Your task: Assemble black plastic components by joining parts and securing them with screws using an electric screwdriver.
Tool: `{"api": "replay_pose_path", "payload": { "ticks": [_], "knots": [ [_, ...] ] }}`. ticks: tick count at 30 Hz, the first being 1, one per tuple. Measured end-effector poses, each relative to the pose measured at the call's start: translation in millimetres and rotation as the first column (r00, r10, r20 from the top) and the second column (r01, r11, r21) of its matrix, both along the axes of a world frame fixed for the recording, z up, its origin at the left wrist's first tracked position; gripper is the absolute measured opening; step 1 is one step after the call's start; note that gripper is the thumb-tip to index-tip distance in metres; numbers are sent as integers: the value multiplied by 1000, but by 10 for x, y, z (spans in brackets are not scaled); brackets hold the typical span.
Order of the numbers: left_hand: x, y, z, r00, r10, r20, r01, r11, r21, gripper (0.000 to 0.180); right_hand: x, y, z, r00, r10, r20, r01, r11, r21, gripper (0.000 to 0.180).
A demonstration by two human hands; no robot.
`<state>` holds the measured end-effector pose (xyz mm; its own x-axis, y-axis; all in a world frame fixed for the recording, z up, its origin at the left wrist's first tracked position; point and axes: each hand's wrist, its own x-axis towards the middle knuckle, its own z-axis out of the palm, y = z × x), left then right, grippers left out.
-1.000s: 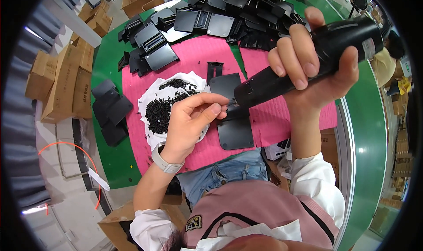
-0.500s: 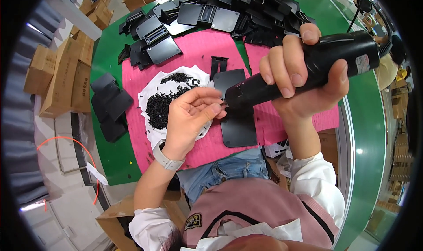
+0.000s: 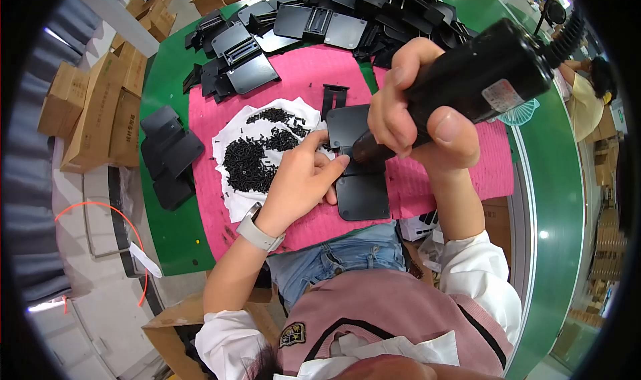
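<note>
My right hand (image 3: 427,123) is wrapped round a black electric screwdriver (image 3: 467,80), tilted so its nose comes down on the middle of a black hinged plate (image 3: 364,196). The nose hides the bit and the spot under it. At the plate's left edge my left hand (image 3: 304,176) is closed, its thumb by the hinge and other fingers bent against the side. Just left of that hand, a heap of small black screws (image 3: 247,163) lies on a white cloth (image 3: 234,206). A black slotted bracket (image 3: 334,98) lies beyond the plate.
A pink mat (image 3: 300,230) covers part of the green table (image 3: 170,246). Several black hinged plates (image 3: 320,23) pile up at the far side, and more black parts (image 3: 170,156) lie at the left. A cable (image 3: 567,40) trails from the screwdriver. Cardboard boxes (image 3: 93,116) stand beyond the left side.
The screwdriver has come down onto the plate, its rear end swinging left and up. My left hand has moved from the screwdriver's tip to the plate's left edge.
</note>
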<state>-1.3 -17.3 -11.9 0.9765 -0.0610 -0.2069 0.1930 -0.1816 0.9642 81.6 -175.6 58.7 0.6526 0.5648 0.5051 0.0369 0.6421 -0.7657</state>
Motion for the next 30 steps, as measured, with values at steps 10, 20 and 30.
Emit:
{"api": "replay_pose_path", "payload": {
  "ticks": [10,20,30],
  "knots": [
    [8,-85,-82,999,41,-1,-41,993,-108,28,-128,135,110,981,-98,169,139,959,-248,39],
    [-19,-68,-215,996,84,13,-82,991,-106,13,-98,183,45,973,-34,227,89,968,-234,33],
    [-19,23,-233,997,82,1,-82,996,-32,15,-166,197,45,986,-76,147,100,982,-159,42]
  ]
}}
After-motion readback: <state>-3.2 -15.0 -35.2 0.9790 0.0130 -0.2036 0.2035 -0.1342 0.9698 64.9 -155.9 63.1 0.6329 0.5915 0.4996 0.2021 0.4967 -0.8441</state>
